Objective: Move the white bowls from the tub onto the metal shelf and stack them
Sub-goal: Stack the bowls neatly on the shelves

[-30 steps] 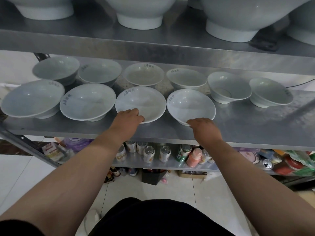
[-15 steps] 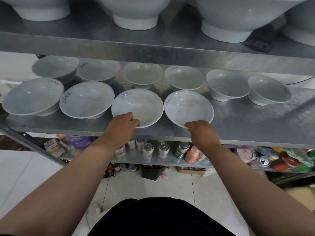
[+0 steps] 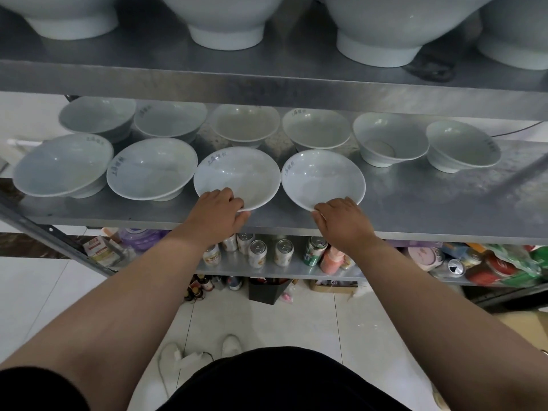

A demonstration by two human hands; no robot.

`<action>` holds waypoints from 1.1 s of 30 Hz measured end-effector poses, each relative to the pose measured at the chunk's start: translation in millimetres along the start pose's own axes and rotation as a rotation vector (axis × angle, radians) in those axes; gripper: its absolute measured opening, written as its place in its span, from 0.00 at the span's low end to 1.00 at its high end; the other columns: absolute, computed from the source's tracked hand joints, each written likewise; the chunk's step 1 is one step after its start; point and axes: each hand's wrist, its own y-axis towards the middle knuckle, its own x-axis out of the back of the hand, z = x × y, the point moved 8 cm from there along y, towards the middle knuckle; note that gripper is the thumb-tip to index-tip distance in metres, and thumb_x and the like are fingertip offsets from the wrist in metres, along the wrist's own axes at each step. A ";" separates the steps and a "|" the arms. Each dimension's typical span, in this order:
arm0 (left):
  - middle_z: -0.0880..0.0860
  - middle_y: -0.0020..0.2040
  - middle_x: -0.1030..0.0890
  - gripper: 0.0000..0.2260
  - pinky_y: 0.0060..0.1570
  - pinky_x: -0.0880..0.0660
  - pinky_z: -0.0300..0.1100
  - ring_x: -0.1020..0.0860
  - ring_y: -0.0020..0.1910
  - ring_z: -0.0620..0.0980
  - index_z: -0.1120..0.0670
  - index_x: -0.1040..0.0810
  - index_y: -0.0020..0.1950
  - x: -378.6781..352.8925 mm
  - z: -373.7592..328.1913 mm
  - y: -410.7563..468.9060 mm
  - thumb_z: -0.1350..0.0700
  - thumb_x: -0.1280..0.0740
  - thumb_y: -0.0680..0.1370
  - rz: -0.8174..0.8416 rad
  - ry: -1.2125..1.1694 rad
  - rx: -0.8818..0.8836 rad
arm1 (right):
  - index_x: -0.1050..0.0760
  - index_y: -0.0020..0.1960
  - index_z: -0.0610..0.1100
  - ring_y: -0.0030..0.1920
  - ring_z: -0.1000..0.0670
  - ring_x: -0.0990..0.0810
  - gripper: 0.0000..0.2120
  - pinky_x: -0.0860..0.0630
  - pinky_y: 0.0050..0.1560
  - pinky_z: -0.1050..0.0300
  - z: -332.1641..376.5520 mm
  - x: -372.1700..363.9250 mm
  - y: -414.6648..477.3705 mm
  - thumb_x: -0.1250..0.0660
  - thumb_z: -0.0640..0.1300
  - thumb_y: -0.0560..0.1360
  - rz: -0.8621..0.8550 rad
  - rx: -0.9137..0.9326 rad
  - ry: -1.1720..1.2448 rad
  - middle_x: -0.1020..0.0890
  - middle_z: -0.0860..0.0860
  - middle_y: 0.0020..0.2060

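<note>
- Landmark: the metal shelf (image 3: 415, 209), middle tier; every position below is given against its front edge.
- Far left of that edge: two front-row stacks of white bowls, tilted toward me, neither touched by a hand.
- My left hand (image 3: 218, 215) is clamped on the near rim of the left bowl (image 3: 237, 176), fingers over the lip, thumb apparently beneath. The bowl sits just behind the front edge, mouth up and tipped toward me.
- My right hand (image 3: 341, 222) grips the near rim of the right bowl (image 3: 323, 178) likewise. This bowl stands just right of the other, rims almost touching; I cannot tell whether they meet.
- Both bowls are round, so neither has a long axis; what counts is the open mouth facing up and toward me.
- Deciding relation: each bowl lies straight ahead of its own hand, farther from the front edge than the knuckles. Neither hand is nearer.
- Judgement: both bowls look placed; next is letting go, or nesting one in a neighbour.
- Right of my right hand, the front strip of shelf is bare metal; back-row bowls stand behind it.
- The tub is out of view.
</note>
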 end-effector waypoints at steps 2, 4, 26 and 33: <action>0.54 0.50 0.23 0.29 0.53 0.29 0.51 0.24 0.46 0.56 0.53 0.20 0.56 -0.3 0.6 1.6 0.38 0.55 0.78 0.027 0.010 0.020 | 0.22 0.61 0.45 0.58 0.44 0.22 0.18 0.32 0.69 0.45 -0.6 1.2 -1.6 0.45 0.52 0.81 0.030 0.004 0.027 0.18 0.46 0.54; 0.55 0.54 0.23 0.26 0.63 0.33 0.56 0.24 0.51 0.57 0.52 0.21 0.59 2.6 1.8 0.0 0.39 0.50 0.78 0.045 0.002 0.046 | 0.26 0.67 0.44 0.66 0.42 0.26 0.19 0.36 0.72 0.44 -0.4 5.2 -7.7 0.41 0.51 0.80 0.056 0.014 0.062 0.21 0.44 0.63; 0.41 0.57 0.20 0.15 0.61 0.27 0.38 0.24 0.59 0.36 0.40 0.24 0.59 -21.4 -162.2 -103.4 0.58 0.32 0.78 0.749 -1.029 -0.206 | 0.19 0.53 0.53 0.54 0.61 0.20 0.08 0.26 0.54 0.69 64.5 27.4 -325.0 0.33 0.42 0.78 0.074 -1.029 1.100 0.17 0.63 0.49; 0.38 0.56 0.21 0.16 0.61 0.26 0.44 0.23 0.59 0.40 0.32 0.25 0.56 -26.3 -228.8 -121.0 0.50 0.33 0.74 0.972 -0.921 -0.575 | 0.19 0.52 0.55 0.51 0.62 0.19 0.09 0.25 0.51 0.70 153.5 34.7 -415.4 0.33 0.43 0.78 -0.367 -1.589 1.073 0.17 0.63 0.49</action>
